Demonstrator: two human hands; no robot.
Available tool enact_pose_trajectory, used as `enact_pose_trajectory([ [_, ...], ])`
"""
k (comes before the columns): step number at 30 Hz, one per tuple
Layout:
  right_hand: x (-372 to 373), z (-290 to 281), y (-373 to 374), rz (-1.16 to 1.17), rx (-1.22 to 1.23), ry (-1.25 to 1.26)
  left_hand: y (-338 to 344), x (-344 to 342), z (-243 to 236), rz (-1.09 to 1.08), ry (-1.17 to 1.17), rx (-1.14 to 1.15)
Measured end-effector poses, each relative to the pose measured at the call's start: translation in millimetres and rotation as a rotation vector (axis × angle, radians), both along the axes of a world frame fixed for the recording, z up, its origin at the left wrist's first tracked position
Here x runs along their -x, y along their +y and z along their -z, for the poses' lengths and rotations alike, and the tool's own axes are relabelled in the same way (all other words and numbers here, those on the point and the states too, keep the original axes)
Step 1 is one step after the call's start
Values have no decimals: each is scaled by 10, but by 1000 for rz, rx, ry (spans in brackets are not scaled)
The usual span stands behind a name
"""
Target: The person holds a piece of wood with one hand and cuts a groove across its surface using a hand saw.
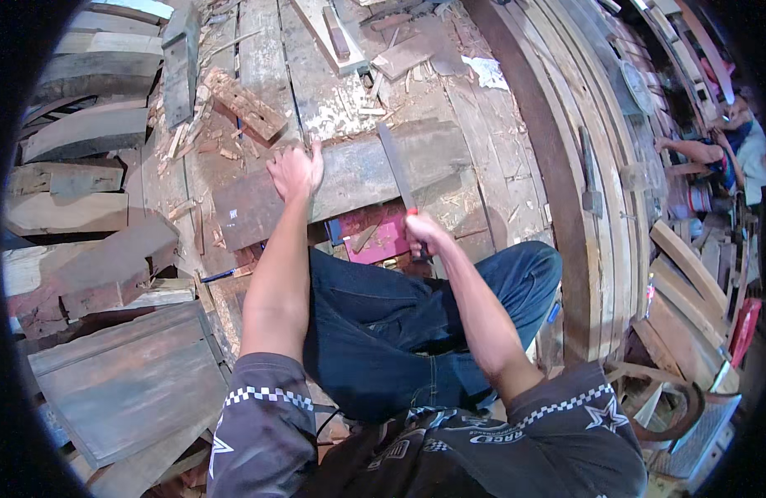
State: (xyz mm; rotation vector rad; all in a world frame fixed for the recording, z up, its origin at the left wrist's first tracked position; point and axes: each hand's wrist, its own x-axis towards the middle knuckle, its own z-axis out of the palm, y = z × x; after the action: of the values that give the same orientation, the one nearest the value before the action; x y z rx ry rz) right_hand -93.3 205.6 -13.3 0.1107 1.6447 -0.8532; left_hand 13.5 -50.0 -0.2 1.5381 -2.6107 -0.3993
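Note:
A long weathered grey-brown board [366, 170] lies across in front of my crossed, jeans-covered legs. My left hand [293, 173] rests on its far edge, left of its middle, with fingers curled onto it. My right hand [424, 234] grips the red-and-black handle of a long flat blade [394, 163], which points away from me over the board's right part; whether it touches the wood is unclear. A pink flat object [379, 236] with blue edging shows beneath the board's near edge. A holed wood block [246, 105] lies just beyond my left hand among chips.
Planks are piled at left [80, 207]; long beams [582, 249] run along the right, carrying a mallet-like tool [592, 178]. Wood shavings litter the floor [516, 191]. A red-handled tool [741, 332] lies at far right. Another person [731, 145] works at the upper right.

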Motion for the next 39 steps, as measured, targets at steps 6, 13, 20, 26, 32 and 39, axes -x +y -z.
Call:
enact_pose_trajectory([
  [6,-404,-162,247,-3,-18,32,-39,-100,-42,-23,-34,1],
  [13,-101,-129,78,50,8,42,-26,-41,-12,-22,-8,2],
  [20,-217,-75,227,-137,-89,135,-44,-101,90,-38,-17,36],
  [26,-109,-231,159,-40,-16,35,-52,-87,50,-10,-19,2],
  [32,-16,-6,172,28,-14,8,14,-38,27,-1,-18,2],
  [39,-32,-34,238,-105,-35,140,-10,-56,-41,-12,-34,13],
])
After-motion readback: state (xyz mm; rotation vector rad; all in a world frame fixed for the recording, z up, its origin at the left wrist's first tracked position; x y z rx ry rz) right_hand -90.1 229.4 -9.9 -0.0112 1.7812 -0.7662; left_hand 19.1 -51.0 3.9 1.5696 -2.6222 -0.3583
